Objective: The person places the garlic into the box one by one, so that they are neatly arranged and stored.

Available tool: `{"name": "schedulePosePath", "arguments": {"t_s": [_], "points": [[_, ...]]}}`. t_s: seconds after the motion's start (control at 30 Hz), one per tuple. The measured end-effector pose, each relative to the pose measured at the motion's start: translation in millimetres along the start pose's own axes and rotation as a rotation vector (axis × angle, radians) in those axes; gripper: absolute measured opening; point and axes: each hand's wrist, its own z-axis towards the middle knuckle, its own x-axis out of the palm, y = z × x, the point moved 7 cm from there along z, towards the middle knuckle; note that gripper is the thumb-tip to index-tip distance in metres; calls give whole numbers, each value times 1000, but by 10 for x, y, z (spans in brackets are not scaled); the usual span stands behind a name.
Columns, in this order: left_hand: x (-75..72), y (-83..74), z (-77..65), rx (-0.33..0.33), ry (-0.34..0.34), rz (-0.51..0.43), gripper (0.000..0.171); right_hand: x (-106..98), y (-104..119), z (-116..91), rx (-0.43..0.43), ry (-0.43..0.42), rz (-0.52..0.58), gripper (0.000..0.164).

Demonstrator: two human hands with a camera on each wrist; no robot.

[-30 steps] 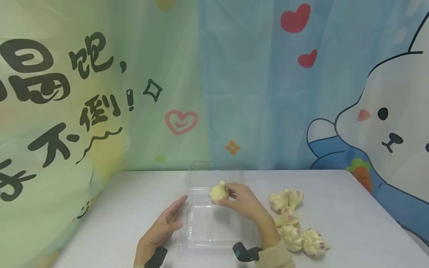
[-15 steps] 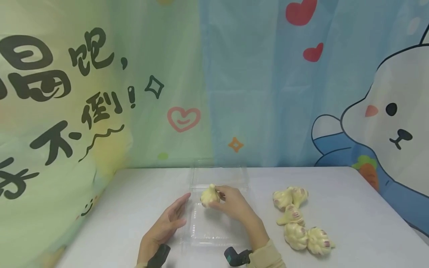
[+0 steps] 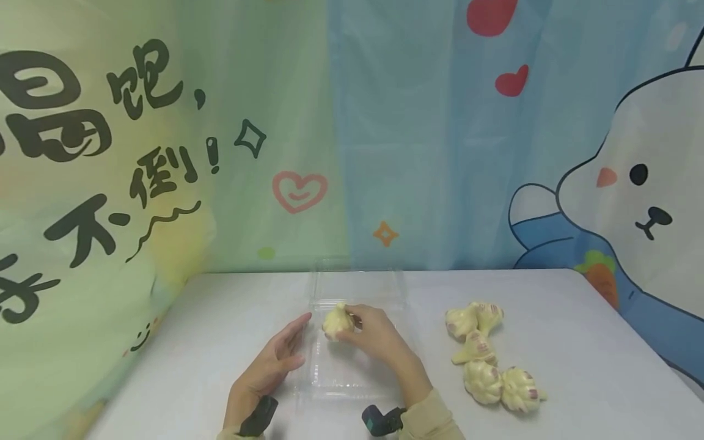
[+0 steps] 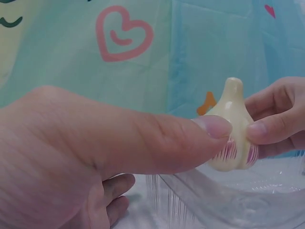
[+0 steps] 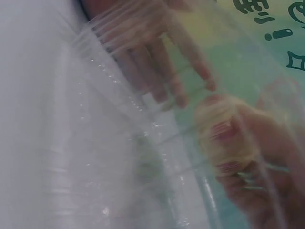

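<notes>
My right hand [image 3: 376, 333] pinches a cream garlic bulb [image 3: 337, 324] between thumb and fingers, its stem pointing up. The bulb hangs over the left part of a clear plastic box [image 3: 357, 390], whose lid [image 3: 357, 284] is folded open at the back. Purple streaks show low on the same garlic bulb [image 4: 232, 112] in the left wrist view, where my left thumb partly overlaps it. At the box's left side, my left hand [image 3: 269, 370] rests with its fingers extended. In the right wrist view, the bulb [image 5: 221, 136] shows blurred through the transparent plastic.
Several more garlic bulbs [image 3: 483, 382] lie clustered on the white table [image 3: 577, 342] to the right of the box. A printed curtain [image 3: 396, 153] hangs right behind the table's back edge.
My right hand has carried the garlic bulb leftward over the box, and its stem leans slightly less upright to view. My left hand has stayed by the box's left side. The head view has shifted slightly.
</notes>
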Motion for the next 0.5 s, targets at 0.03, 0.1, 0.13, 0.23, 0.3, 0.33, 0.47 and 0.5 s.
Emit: {"name": "schedulePosePath", "arguments": {"t_s": [0.03, 0.1, 0.13, 0.23, 0.3, 0.33, 0.47, 0.5], "points": [[-5, 2, 2, 0, -2, 2, 87, 8, -1, 7, -1, -1, -2, 55], [-16, 12, 2, -4, -10, 9, 87, 24, 5, 17, -13, 0, -1, 54], [-22, 16, 1, -4, -13, 10, 87, 32, 12, 20, -22, -1, 0, 54], [-37, 28, -2, -5, -21, 21, 87, 54, 38, 33, -48, 1, 3, 52], [-45, 33, 0, -6, -24, 24, 87, 68, 45, 40, -56, 6, -3, 51], [-45, 33, 1, -3, -21, 22, 87, 72, 41, 41, -57, 6, -11, 51], [-38, 38, 12, 4, -6, 24, 86, 91, 4, 35, -56, 8, -35, 49], [-34, 39, 15, 5, -2, 24, 86, 93, -10, 32, -54, 7, -36, 49]]}}
